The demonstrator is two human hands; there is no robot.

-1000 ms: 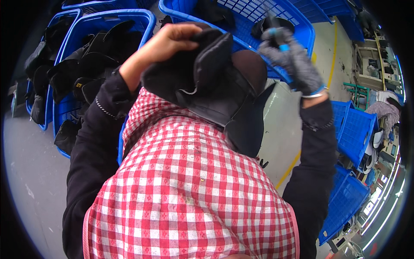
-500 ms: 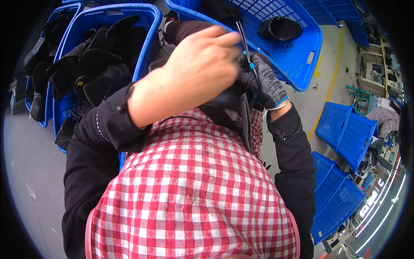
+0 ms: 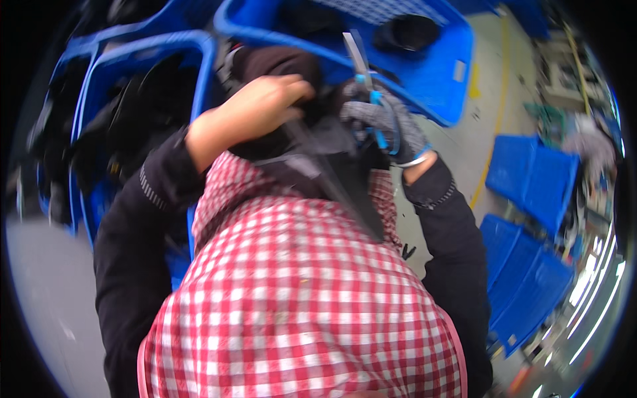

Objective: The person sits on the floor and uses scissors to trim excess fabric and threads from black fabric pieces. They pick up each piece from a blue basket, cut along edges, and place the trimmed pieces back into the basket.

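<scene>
My bare left hand point(image 3: 262, 109) is closed, its fingertips gripping a black fabric piece point(image 3: 318, 176) that lies across my lap. Motion blurs the piece, and a dark strip runs slantwise down it from near my left fingers. In a grey knitted glove, my right hand point(image 3: 388, 123) is wrapped round scissors point(image 3: 358, 56) with light-blue parts at the handle. Their blades point up and away from me. The right hand's gloved fingers are also next to the black fabric; whether they grip it too I cannot tell.
A blue basket point(image 3: 206, 79) full of black pieces stands at the left. Ahead, another blue basket point(image 3: 458, 73) holds a rounded black piece point(image 3: 408, 32). More blue baskets point(image 3: 531, 169) are at the right, by a yellow floor line point(image 3: 494, 149). My checked apron point(image 3: 298, 278) covers my lap.
My left hand has moved left and nearer, away from the right hand, and now grips the black piece. The scissors stay in my right hand. The black piece is spread wider on my lap.
</scene>
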